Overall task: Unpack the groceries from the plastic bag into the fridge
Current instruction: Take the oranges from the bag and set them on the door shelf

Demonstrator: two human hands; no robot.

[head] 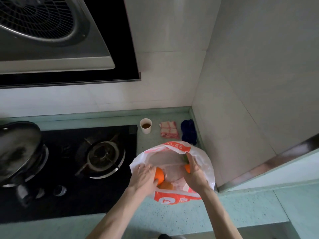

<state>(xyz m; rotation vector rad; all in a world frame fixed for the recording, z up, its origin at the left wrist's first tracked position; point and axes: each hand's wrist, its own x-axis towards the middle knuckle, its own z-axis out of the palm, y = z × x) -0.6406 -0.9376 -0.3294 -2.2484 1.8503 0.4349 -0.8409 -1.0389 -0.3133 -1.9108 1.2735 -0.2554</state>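
A white plastic bag (pixel 203 163) with red-orange print lies open on the pale green counter (pixel 241 209), right of the stove. My left hand (pixel 145 175) is inside its mouth, closed around an orange (pixel 159 175). My right hand (pixel 194 168) grips a second orange fruit (pixel 187 168) with a green stem or leaf showing above the fingers. Another orange item (pixel 166 185) rests at the bottom of the bag, dimmed by the plastic. No fridge is in view.
A black gas hob (pixel 103 157) with a dark lidded pot (pixel 19 152) sits to the left. Behind the bag stand a white cup (pixel 146 125), a red-checked cloth (pixel 169 130) and a blue cloth (pixel 189 131). A range hood (pixel 51 40) hangs above. White wall panels close off the right.
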